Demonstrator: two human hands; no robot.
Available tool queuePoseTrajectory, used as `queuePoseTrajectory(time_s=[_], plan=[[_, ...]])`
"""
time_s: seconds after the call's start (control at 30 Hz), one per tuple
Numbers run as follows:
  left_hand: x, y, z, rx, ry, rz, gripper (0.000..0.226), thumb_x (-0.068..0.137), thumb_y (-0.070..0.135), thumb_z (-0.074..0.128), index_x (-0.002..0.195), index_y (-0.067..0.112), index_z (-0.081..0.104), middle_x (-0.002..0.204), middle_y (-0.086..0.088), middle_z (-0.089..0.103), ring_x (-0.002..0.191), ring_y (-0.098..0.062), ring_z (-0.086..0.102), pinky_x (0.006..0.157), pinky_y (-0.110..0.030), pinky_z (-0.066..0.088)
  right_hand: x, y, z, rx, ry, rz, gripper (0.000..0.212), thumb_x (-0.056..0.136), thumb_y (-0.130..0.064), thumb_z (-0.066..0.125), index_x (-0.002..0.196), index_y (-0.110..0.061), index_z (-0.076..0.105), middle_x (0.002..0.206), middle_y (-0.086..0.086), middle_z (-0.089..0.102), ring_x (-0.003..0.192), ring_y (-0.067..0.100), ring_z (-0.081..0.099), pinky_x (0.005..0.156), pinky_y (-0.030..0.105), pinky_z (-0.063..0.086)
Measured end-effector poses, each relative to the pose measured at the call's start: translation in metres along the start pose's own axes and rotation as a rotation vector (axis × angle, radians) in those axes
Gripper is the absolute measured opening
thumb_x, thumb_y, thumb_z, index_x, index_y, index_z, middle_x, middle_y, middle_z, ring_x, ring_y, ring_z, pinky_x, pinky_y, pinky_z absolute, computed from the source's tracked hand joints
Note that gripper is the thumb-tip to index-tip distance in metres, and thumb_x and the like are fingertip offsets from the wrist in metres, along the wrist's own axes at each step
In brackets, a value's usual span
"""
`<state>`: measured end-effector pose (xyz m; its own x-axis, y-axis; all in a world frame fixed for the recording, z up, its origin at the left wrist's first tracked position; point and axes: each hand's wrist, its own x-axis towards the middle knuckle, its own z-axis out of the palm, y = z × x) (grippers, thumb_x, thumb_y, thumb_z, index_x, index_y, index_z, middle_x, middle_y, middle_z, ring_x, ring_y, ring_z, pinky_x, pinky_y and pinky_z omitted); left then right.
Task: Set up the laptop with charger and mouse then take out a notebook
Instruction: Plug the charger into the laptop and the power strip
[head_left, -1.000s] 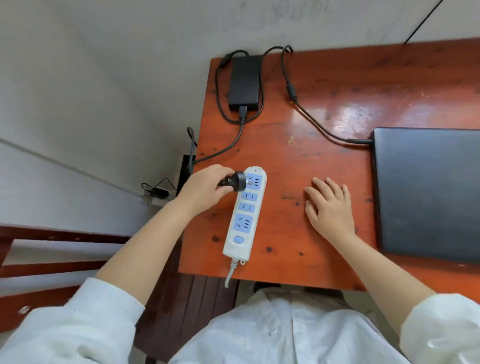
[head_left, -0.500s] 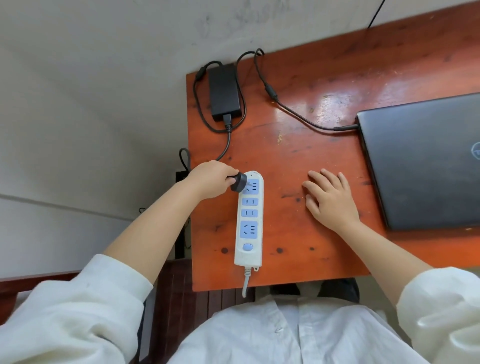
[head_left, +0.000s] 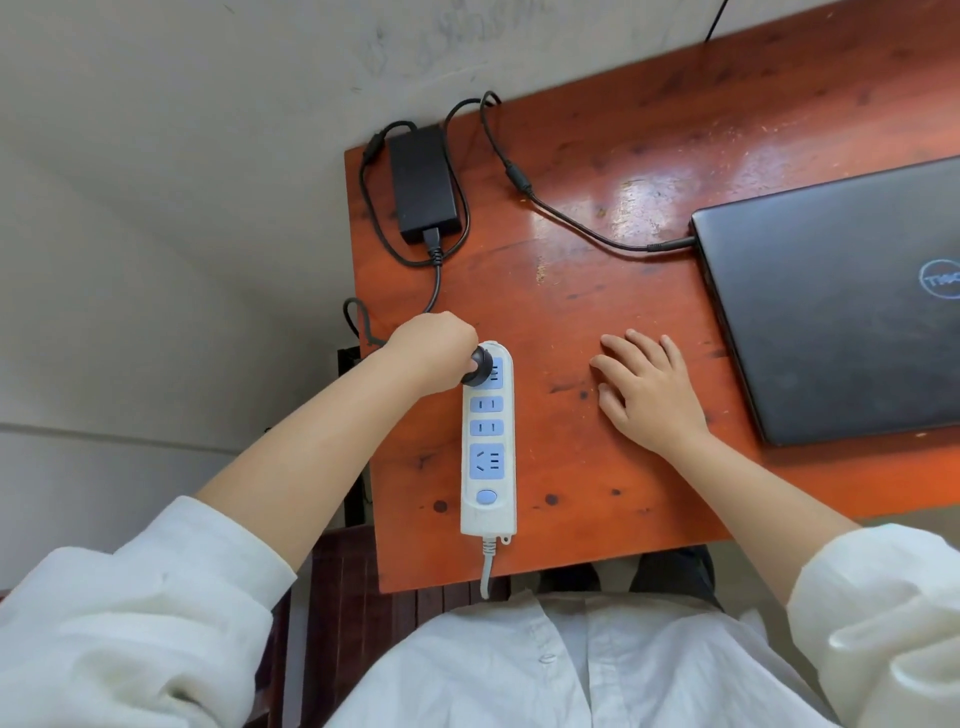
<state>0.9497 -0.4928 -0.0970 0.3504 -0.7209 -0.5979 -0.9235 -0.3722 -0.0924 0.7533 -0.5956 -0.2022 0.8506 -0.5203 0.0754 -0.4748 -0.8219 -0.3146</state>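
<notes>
A closed dark laptop (head_left: 841, 301) lies at the right of the red wooden desk (head_left: 587, 291). Its black charger brick (head_left: 423, 184) rests at the desk's far left corner, with one cable (head_left: 566, 218) running into the laptop's left edge. A white and blue power strip (head_left: 488, 441) lies near the desk's left front. My left hand (head_left: 434, 356) grips the black charger plug (head_left: 480, 366) at the strip's topmost socket. My right hand (head_left: 644, 389) rests flat on the desk between strip and laptop, fingers apart, holding nothing. No mouse or notebook is in view.
The desk's left edge (head_left: 363, 415) stands close to a grey wall and floor. A loop of black cable (head_left: 356, 317) hangs off that edge. The strip's white cord (head_left: 485, 571) drops over the front edge. Dark wooden slats (head_left: 353, 597) show below.
My left hand has pushed the plug down onto the strip's top socket. The view has shifted, showing more of the laptop. The right hand has stayed put.
</notes>
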Motion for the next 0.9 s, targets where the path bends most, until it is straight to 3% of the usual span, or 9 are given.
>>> queuePoseTrajectory(time_s=[0.2, 0.3, 0.37, 0.47, 0.63, 0.9], plan=[[0.003, 0.013, -0.004, -0.008, 0.06, -0.008, 0.02, 0.093, 0.014, 0.044, 0.091, -0.001, 0.059, 0.08, -0.012, 0.052, 0.079, -0.033, 0.058, 0.06, -0.03, 0.037, 0.0, 0.002, 0.005, 0.005, 0.068, -0.006, 0.028, 0.071, -0.015, 0.059, 0.095, -0.005, 0.07, 0.112, 0.016, 0.069, 0.109, 0.042, 0.06, 0.094, 0.064, 0.038], [0.005, 0.021, 0.004, -0.058, 0.058, -0.034, 0.03, 0.088, 0.004, 0.046, 0.058, 0.007, 0.04, 0.062, -0.006, 0.041, 0.066, -0.027, 0.045, 0.056, -0.03, 0.034, -0.001, 0.003, 0.005, 0.008, 0.079, -0.018, 0.028, 0.07, -0.014, 0.06, 0.094, -0.006, 0.07, 0.112, 0.016, 0.07, 0.109, 0.042, 0.06, 0.093, 0.065, 0.039], [0.009, 0.021, 0.006, -0.112, 0.065, -0.037, 0.041, 0.085, 0.003, 0.048, 0.051, 0.011, 0.027, 0.054, -0.003, 0.031, 0.051, -0.02, 0.037, 0.044, -0.028, 0.028, -0.001, 0.003, 0.004, 0.012, 0.076, -0.011, 0.026, 0.071, -0.013, 0.061, 0.095, -0.005, 0.07, 0.112, 0.016, 0.069, 0.109, 0.042, 0.06, 0.094, 0.065, 0.038], [0.015, 0.014, 0.011, -0.212, 0.086, -0.032, 0.043, 0.083, 0.005, 0.052, 0.049, 0.012, 0.025, 0.052, -0.002, 0.03, 0.045, -0.015, 0.028, 0.04, -0.024, 0.02, -0.001, 0.003, 0.003, 0.04, 0.05, 0.001, 0.025, 0.073, -0.006, 0.069, 0.098, -0.004, 0.069, 0.116, 0.017, 0.067, 0.113, 0.043, 0.057, 0.096, 0.064, 0.036], [0.017, 0.019, 0.018, -0.255, 0.115, -0.07, 0.043, 0.083, 0.003, 0.052, 0.049, 0.012, 0.026, 0.053, -0.003, 0.03, 0.049, -0.02, 0.034, 0.04, -0.025, 0.02, -0.001, 0.002, 0.001, 0.049, 0.031, 0.012, 0.027, 0.072, -0.005, 0.073, 0.099, -0.004, 0.068, 0.117, 0.017, 0.067, 0.114, 0.042, 0.056, 0.098, 0.063, 0.035], [0.015, 0.021, 0.018, -0.311, 0.154, -0.133, 0.042, 0.08, -0.001, 0.051, 0.049, 0.011, 0.027, 0.054, -0.003, 0.031, 0.045, -0.014, 0.03, 0.038, -0.024, 0.022, -0.001, 0.001, 0.0, 0.034, 0.005, 0.006, 0.026, 0.074, -0.01, 0.065, 0.099, -0.005, 0.068, 0.118, 0.017, 0.066, 0.115, 0.042, 0.056, 0.098, 0.064, 0.035]])
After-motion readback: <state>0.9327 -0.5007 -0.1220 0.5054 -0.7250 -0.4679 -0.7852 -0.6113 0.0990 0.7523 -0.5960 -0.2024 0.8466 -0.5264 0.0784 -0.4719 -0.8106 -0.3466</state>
